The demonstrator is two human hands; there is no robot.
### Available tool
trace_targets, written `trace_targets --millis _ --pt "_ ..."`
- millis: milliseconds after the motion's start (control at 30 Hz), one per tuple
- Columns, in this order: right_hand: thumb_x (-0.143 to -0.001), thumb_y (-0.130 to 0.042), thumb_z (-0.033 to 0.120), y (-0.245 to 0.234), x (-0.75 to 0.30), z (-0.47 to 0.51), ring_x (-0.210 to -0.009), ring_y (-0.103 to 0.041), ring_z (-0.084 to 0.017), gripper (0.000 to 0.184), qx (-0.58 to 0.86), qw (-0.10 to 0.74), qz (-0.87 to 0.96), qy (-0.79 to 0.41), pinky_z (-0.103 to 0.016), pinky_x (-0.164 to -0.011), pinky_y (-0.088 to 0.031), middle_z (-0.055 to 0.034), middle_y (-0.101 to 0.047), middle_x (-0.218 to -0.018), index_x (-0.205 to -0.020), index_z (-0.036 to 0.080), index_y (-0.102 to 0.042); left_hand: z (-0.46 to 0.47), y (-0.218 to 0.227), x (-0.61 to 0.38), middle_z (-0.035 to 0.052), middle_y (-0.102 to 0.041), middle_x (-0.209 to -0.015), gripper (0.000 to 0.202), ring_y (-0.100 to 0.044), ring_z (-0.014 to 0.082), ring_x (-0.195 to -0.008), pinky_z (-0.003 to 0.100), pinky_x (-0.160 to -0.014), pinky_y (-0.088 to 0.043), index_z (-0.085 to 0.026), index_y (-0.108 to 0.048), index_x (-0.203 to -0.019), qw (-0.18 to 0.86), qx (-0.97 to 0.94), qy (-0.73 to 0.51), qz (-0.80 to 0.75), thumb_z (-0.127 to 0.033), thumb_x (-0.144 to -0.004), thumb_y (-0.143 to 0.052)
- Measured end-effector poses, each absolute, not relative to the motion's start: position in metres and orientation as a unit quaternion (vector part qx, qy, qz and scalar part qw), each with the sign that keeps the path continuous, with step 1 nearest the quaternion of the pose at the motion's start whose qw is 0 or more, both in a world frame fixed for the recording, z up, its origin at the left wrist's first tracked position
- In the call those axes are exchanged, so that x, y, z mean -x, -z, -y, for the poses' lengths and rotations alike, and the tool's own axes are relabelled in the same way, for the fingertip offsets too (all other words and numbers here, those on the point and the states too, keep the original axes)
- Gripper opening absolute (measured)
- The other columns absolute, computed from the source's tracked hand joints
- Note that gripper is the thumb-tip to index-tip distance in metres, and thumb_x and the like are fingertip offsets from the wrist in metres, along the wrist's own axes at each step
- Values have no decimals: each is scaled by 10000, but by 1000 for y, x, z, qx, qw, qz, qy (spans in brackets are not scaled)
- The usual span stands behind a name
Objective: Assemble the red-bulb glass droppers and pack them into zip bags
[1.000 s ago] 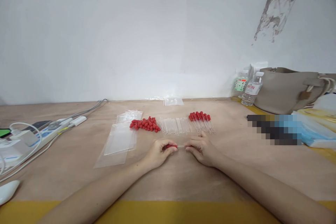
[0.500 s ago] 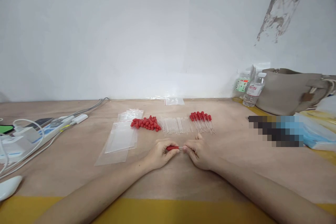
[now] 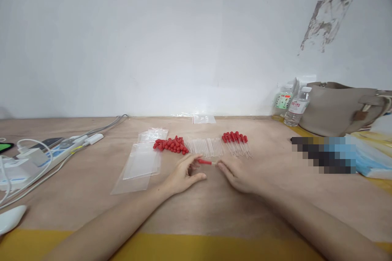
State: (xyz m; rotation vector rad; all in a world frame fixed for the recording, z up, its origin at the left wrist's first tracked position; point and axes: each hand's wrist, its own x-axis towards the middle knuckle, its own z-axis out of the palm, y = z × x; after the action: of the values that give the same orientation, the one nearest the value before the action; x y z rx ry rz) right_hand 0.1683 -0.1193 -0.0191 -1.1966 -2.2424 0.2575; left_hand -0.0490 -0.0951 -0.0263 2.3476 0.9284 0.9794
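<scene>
A glass dropper with a red rubber bulb (image 3: 205, 162) lies sideways between my hands. My right hand (image 3: 237, 174) pinches its clear glass tube, most of which is hidden by the fingers. My left hand (image 3: 183, 176) is open beside the bulb, thumb spread well away from the fingers; whether a fingertip still touches the bulb I cannot tell. Just beyond are a pile of loose red rubber bulbs (image 3: 173, 145), a row of bare glass tubes (image 3: 206, 147) and a group of assembled droppers (image 3: 235, 138) with their red ends away from me.
Clear zip bags (image 3: 141, 162) lie left of the bulbs, and a small bag (image 3: 204, 119) by the wall. A power strip (image 3: 58, 153) with cables is at far left. Two plastic bottles (image 3: 297, 108), a grey bag (image 3: 333, 108) and a blue-and-white pack (image 3: 367, 159) stand at right.
My left thumb and fingers have spread apart, letting the red bulb loose. The dropper and my right hand have shifted slightly away from me.
</scene>
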Motion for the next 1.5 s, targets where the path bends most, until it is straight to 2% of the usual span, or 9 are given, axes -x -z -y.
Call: trace_targets --millis 100,200,300,467,833,1000,1200,1367,1500 --pt "-827 -340 248 11 -188 96 -730 -531 -155 212 530 342 769 -105 -247 -643 -372 -53 -606 -807 -823 167 -536 94 25 56 54 -534 -934 355 -528 139 -749 257 -642 -466 -196 -516 -1072 205 -850 -345 -341 -314 -744 -580" --pt "-799 -376 269 6 -206 67 -710 -557 -150 229 701 329 625 -101 -228 -611 -363 -43 -633 -780 -803 174 -584 93 25 58 51 -517 -945 257 -509 129 -734 261 -656 -461 -196 -548 -1005 194 -868 -324 -322 -270 -758 -557" --pt "-767 -404 287 6 -215 45 -751 -565 -212 249 766 310 559 -72 -283 -635 -342 -87 -637 -740 -700 164 -611 93 26 57 48 -508 -949 222 -501 128 -737 269 -672 -461 -199 -561 -977 189 -877 -313 -311 -253 -762 -549" --pt "-747 -421 336 16 -204 31 -807 -564 -260 260 820 274 502 -7 -399 -755 -290 -105 -637 -776 -727 183 -631 92 26 57 44 -497 -960 183 -500 118 -739 250 -662 -456 -193 -575 -944 189 -881 -304 -308 -235 -770 -539" --pt "-746 -419 398 23 -200 31 -795 -575 -265 312 824 221 521 -20 -425 -763 -287 -97 -637 -759 -702 181 -639 88 24 59 47 -507 -936 133 -507 133 -760 246 -646 -438 -183 -590 -878 177 -888 -293 -307 -237 -775 -527" --pt "-708 -481 384 19 -200 35 -782 -567 -252 242 818 231 526 -38 -417 -778 -283 -74 -639 -756 -652 205 -634 89 23 58 48 -516 -936 136 -506 136 -757 253 -652 -437 -185 -592 -880 176 -889 -285 -310 -237 -775 -524" --pt "-740 -439 405 22 -184 38 -779 -555 -195 261 766 262 587 -5 -383 -818 -244 -24 -642 -748 -712 222 -623 90 22 58 46 -523 -921 135 -506 144 -776 267 -679 -437 -188 -593 -875 177 -890 -282 -312 -244 -780 -515" --pt "-756 -419 306 25 -166 34 -814 -554 -223 269 767 189 612 32 -404 -821 -201 -77 -644 -719 -656 179 -635 90 22 58 48 -520 -908 124 -511 143 -769 257 -656 -437 -182 -593 -860 175 -890 -285 -310 -234 -783 -510" --pt "-747 -428 256 22 -161 33 -901 -529 -271 248 769 171 614 49 -426 -815 -185 -131 -641 -782 -683 148 -642 89 24 58 47 -525 -899 135 -514 140 -748 256 -649 -436 -185 -594 -865 171 -889 -290 -310 -253 -785 -510"
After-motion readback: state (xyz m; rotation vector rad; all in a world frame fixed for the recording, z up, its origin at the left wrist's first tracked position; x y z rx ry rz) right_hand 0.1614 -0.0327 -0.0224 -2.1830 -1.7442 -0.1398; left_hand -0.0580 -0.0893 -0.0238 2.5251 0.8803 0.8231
